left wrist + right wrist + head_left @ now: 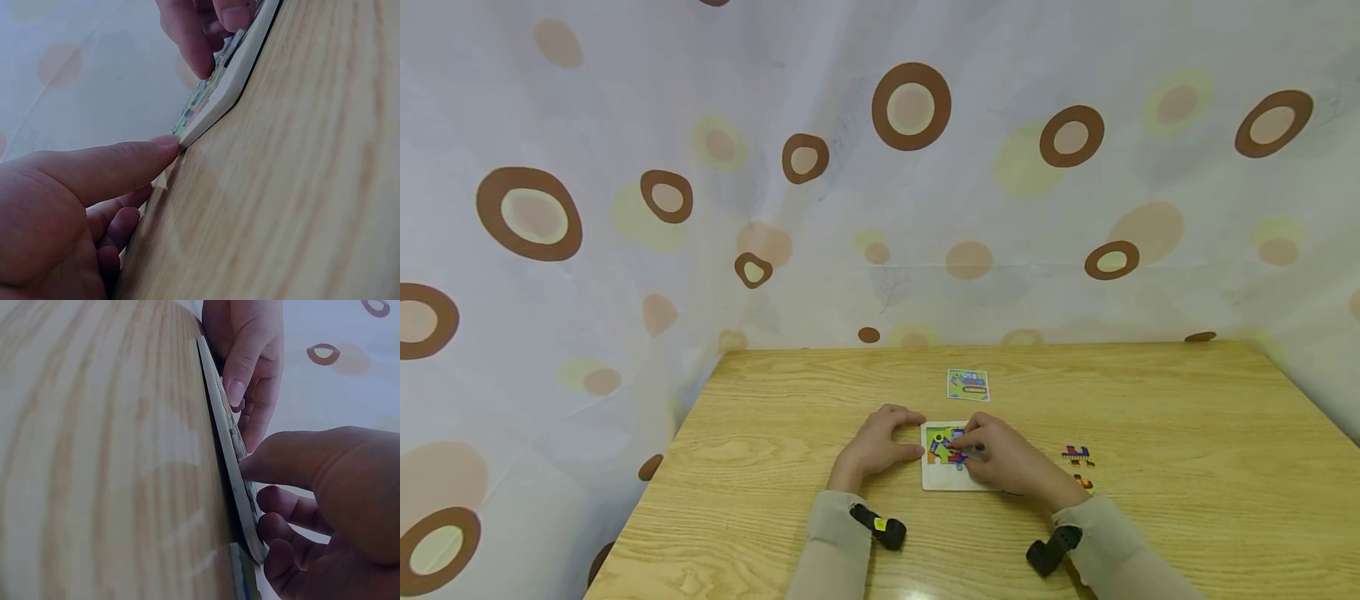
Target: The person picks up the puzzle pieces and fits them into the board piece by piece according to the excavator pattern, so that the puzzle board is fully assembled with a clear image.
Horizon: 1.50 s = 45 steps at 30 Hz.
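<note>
A white-framed jigsaw puzzle tray (940, 479) lies on the wooden table, its upper part filled with colourful pieces (942, 446). At the tray's left side my left hand (880, 437) rests with thumb and index finger spread along the edge. The left wrist view shows that thumb (164, 141) extended against the tray's corner. My right hand (1003, 454) is over the tray's right half, its index fingertip on the pieces. In the right wrist view its thumb (269, 459) rests at the near rim, the other fingers loosely bent. The right hand hides the tray's right side.
Behind the tray lies a square picture card (967, 384) with a similar green and blue design. Loose puzzle pieces (1077, 454) lie to the right, with another orange and dark piece (1082, 482) nearer the right forearm. A patterned curtain (925, 208) hangs behind the table.
</note>
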Tool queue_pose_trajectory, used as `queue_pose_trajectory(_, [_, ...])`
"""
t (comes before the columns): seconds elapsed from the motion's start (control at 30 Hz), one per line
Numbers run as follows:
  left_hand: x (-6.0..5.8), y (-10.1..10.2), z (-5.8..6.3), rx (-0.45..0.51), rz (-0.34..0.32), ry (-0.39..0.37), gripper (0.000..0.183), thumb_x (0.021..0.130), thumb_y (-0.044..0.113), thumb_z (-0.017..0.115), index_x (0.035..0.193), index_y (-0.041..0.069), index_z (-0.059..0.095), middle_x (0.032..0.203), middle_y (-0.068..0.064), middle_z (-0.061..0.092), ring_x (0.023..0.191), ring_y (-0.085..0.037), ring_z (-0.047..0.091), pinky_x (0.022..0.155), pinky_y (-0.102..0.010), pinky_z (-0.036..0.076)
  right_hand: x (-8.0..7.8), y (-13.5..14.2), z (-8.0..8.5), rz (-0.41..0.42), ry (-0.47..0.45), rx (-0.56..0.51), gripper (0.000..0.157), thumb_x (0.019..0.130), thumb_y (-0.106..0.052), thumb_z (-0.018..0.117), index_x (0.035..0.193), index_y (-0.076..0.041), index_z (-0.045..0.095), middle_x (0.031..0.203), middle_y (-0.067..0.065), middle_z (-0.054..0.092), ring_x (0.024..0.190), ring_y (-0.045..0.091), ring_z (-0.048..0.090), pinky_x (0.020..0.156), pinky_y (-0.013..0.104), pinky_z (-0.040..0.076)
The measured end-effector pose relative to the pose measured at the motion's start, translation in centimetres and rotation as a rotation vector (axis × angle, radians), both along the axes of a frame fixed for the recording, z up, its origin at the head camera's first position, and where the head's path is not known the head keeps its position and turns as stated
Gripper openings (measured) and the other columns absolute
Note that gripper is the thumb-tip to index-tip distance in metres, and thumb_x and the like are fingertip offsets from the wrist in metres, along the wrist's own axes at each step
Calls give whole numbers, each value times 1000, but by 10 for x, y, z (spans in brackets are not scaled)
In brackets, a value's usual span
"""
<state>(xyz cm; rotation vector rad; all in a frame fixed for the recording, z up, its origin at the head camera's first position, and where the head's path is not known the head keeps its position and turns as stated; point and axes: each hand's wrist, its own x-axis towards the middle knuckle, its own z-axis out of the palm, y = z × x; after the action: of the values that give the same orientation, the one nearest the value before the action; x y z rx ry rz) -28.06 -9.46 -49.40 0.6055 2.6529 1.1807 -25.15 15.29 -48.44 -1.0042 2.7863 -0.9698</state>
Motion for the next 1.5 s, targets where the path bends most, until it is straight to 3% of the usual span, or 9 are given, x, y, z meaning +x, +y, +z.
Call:
queue_pose_trajectory(1.07, [3,-1,0,14,-6,-4,43,89,20,75,130,15,65,133,-6,53,127,-31,43,107,-51,35,2,-1,0,-34,-37,-29,29,85,2,67,112,-5,75,93,-1,57,74,11,46,64,26,41])
queue_pose_trajectory(1.3, [0,-1,-1,11,-4,3,43,90,22,75,131,16,65,133,-6,52,127,-31,43,107,-50,34,-1,-1,2,-86,-82,-21,25,87,-2,68,109,-10,76,89,-5,58,73,11,49,63,27,44])
queue_pose_trajectory(1.5, [0,-1,-1,6,-5,4,43,89,23,76,130,16,65,134,-6,53,128,-31,43,107,-50,35,1,2,9,-83,-117,-49,22,90,-2,67,109,-9,75,87,-5,60,74,11,51,64,27,46])
